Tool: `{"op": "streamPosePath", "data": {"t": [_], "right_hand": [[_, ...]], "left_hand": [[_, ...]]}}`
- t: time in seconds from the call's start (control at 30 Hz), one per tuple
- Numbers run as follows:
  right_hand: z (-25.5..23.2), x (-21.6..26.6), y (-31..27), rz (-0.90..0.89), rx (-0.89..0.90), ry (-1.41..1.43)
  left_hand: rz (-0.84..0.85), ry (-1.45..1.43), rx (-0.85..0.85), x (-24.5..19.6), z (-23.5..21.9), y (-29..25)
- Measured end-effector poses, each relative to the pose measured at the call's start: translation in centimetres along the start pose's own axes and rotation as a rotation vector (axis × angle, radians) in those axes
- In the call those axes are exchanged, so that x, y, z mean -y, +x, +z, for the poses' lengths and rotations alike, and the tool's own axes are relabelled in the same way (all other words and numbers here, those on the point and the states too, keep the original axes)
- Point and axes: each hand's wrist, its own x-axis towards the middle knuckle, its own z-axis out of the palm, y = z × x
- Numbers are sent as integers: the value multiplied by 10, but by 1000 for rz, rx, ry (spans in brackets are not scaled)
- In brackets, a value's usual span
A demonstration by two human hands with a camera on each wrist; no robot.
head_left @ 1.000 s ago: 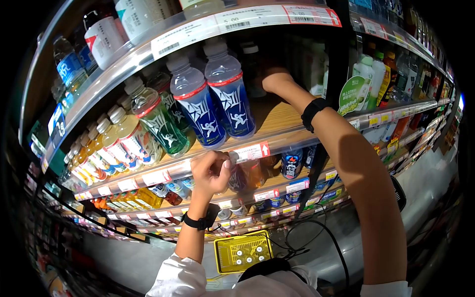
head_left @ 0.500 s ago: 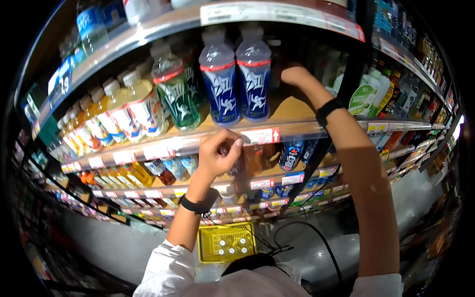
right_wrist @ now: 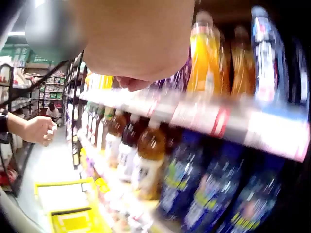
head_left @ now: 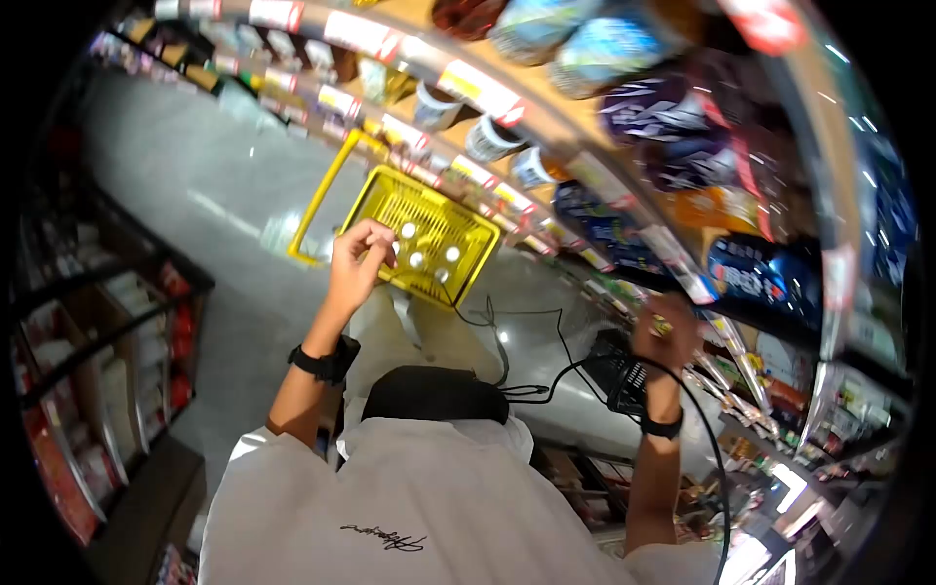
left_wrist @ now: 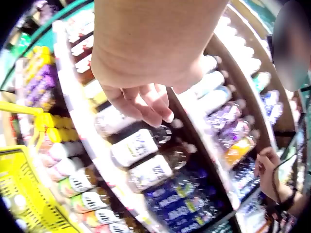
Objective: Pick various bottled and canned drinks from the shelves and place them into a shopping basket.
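Note:
My left hand (head_left: 359, 261) hangs in the air with loosely bent fingers and nothing in its grasp; from above it overlaps the near side of the yellow basket (head_left: 485, 234). Several white-capped items lie in that basket, which stands on the floor with its handle (head_left: 317, 200) tipped out to the left. My right hand (head_left: 668, 331), blurred, is beside the shelf edge at the right. The left wrist view shows the right hand (left_wrist: 266, 167) loosely curled and empty, near the shelf fronts. Bottles and cups (head_left: 490, 139) line the shelves.
A black basket (head_left: 617, 375) is on the floor at the right. Dark cables (head_left: 546, 392) loop beside my body. Another shelf unit (head_left: 107, 361) stands at the left. In the right wrist view, a person (right_wrist: 53, 113) is low down far along the aisle.
The head view has turned down toward the floor and basket. My right hand has come out of the shelf and down to its edge. My left hand has left the shelf front.

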Motion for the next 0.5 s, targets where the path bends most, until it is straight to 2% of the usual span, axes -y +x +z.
{"op": "streamPosePath", "data": {"t": [0.03,0.07,0.13,0.2,0.27,0.3,0.37,0.4,0.43,0.47,0.5], "right_hand": [[38,-2,-10,91,161,215],[76,-7,-31,238,336,277],[158,-11,-66,559,525,409],[235,-10,-84,706,816,399],[304,-18,-121,468,970,321],[334,-19,-140,483,993,328],[400,-20,-170,516,1136,191],[430,-25,-192,516,1108,165],[451,-23,-201,516,1084,137],[470,-23,-208,639,1185,114],[481,-24,-220,639,1195,117]], "left_hand": [[-23,1,-27,24,-15,-7],[-89,47,-61,47,-27,-16],[-312,93,-112,85,-48,-31],[-402,51,-127,137,-68,-44],[-539,60,-103,183,-88,-55],[-567,57,-103,200,-95,-62],[-595,241,-47,236,-106,-67],[-609,231,-58,244,-108,-65],[-664,342,-36,243,-107,-63],[-717,455,-16,242,-104,-61],[-727,454,-18,246,-102,-62]]}}
